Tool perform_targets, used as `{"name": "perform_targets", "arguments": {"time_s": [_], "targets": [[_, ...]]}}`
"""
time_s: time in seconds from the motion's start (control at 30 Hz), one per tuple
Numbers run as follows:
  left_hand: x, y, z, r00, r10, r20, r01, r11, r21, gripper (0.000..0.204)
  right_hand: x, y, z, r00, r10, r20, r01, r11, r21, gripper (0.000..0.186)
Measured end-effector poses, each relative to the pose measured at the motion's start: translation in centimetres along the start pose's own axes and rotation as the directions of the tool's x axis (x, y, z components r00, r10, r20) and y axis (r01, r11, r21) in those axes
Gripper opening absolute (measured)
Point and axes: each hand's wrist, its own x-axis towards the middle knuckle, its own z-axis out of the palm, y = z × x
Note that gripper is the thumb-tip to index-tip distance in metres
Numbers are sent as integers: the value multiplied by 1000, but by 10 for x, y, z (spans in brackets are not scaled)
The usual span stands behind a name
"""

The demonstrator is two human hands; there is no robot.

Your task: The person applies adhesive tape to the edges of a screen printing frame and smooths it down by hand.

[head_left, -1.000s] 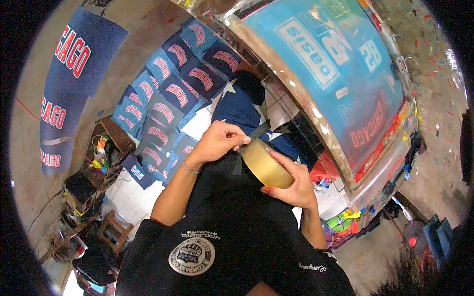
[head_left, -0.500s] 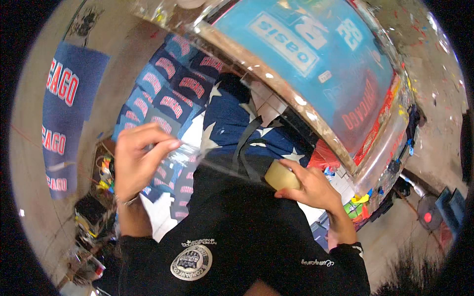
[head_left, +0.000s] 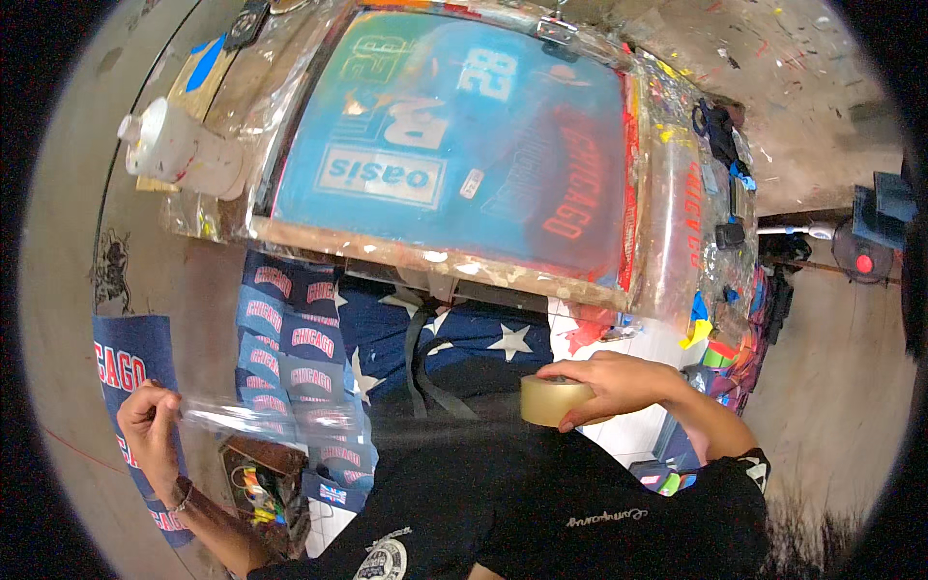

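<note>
A roll of clear packing tape (head_left: 547, 400) sits in my right hand (head_left: 619, 385), its fingers and thumb wrapped round the roll. From it a long transparent strip (head_left: 319, 418) stretches leftward across the front of my body. The strip's free end is pinched between the thumb and fingers of my left hand (head_left: 153, 425), far out to the left. Beyond both hands lies a framed printing screen (head_left: 483, 193) with blue mesh and stencilled lettering, apart from the tape.
A white plastic bottle (head_left: 184, 155) stands left of the screen. Printed dark fabric pieces (head_left: 290, 338) are laid out at front left, beside star-patterned blue cloth (head_left: 503, 336). A fan (head_left: 860, 253) is at far right. Scraps fill a box (head_left: 261, 483) below the strip.
My left hand has moved out to the left, and the strip between my hands is much longer. The view has turned, so the screen now sits straight ahead.
</note>
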Motion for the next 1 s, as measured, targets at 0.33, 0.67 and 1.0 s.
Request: {"name": "perform_targets", "arguments": {"time_s": [0.33, 0.67, 1.0], "targets": [[10, 35, -32, 987, 160, -25, -158, 986, 57, 23, -19, 4, -8, 999, -13, 47, 11, 999, 49, 71], [9, 71, -54, 897, 435, -75, -416, 890, 186, 26, -9, 37, 17, 956, -292, -45, 294, 954, 57, 71], [-6, 36, -115, 671, 510, -538, -439, 858, 267, 19, -87, -60, -24, 776, -543, -321, 494, 840, -226, 27]]}}
